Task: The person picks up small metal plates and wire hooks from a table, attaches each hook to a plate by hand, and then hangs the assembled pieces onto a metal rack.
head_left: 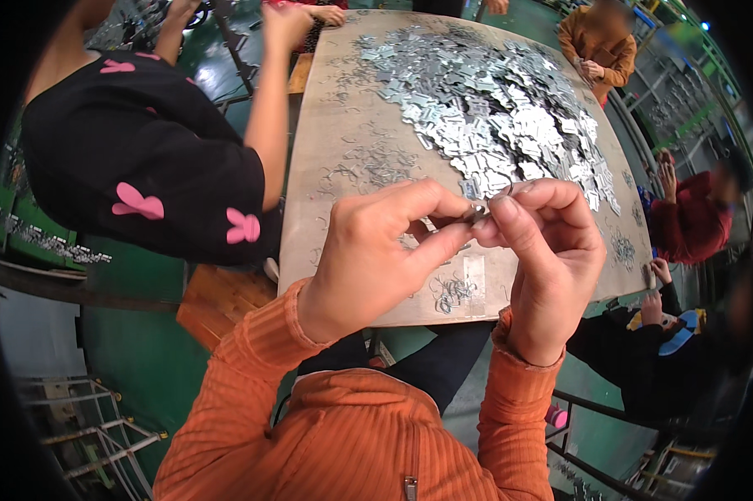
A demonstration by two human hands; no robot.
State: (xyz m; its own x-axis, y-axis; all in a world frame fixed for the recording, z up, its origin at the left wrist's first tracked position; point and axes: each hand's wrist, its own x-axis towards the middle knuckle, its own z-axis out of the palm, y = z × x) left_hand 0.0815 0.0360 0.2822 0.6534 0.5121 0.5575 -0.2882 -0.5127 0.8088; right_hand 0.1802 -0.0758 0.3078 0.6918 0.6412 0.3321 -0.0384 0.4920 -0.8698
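My left hand (pixel 381 242) and my right hand (pixel 552 259) meet above the near part of a brown-topped table. Between the left thumb and forefinger is a small shiny metal piece (pixel 477 214), mostly covered by the fingertips. The right thumb and forefinger are pinched close against it. A thin dark wire (pixel 511 189) seems to stick up at the right fingertips; its full shape is hidden. Beneath my hands lies a small heap of thin wire hooks (pixel 453 294), beside a strip of clear tape (pixel 474 275) on the tabletop.
A large heap of flat silvery metal plates (pixel 485 100) covers much of the table (pixel 322 125). More wire hooks (pixel 372 163) lie scattered left of it. A person in black (pixel 143 159) sits close on my left, by a wooden stool (pixel 218 301). Several other people sit around the table.
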